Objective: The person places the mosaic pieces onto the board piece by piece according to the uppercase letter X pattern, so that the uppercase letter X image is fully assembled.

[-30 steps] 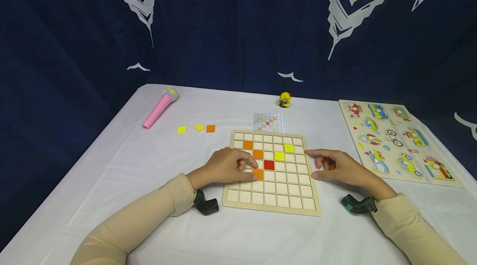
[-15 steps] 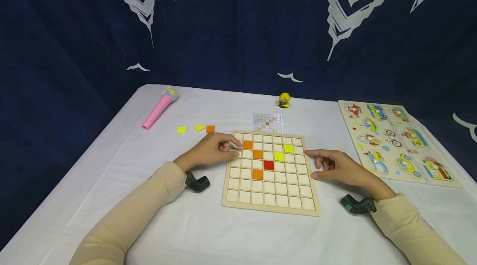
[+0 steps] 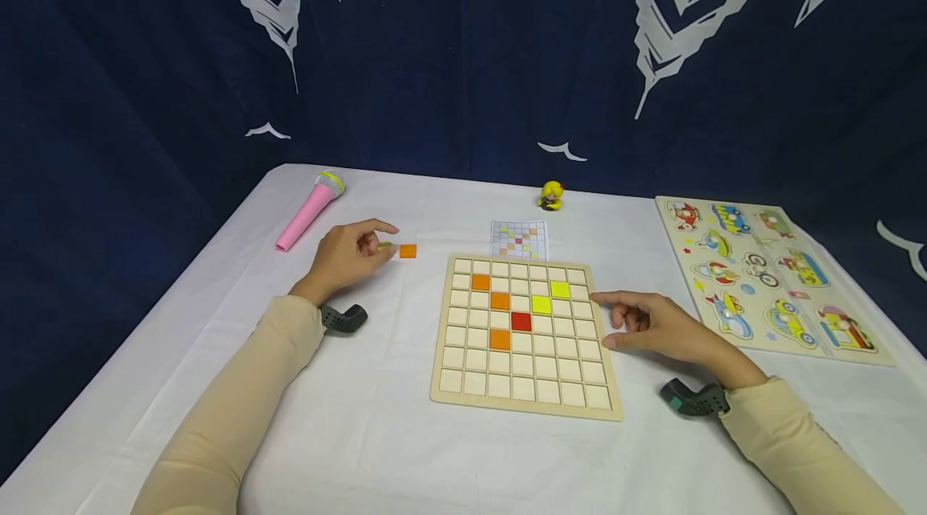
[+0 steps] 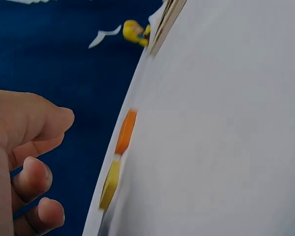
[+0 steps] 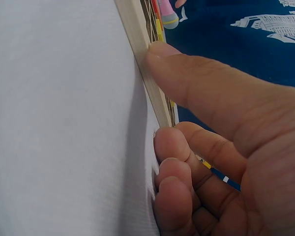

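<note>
Head view, board [image 3: 521,364], white tablecloth [image 3: 384,410] (creased), navy curtain [image 3: 434,56]

The left hand [image 3: 351,252] moved from over the grid board [image 3: 546,365] at mid-frame, up and leftward to the left of centre, where it partly covered one yellow tile [image 3: 385,245] and hid the other from the head view.

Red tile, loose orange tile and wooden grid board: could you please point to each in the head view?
Red tile [image 3: 521,322], head view: middle of its top face.
Loose orange tile [image 3: 409,251], head view: middle of its top face.
Wooden grid board [image 3: 522,342], head view: bare square just below the red tile.
</note>
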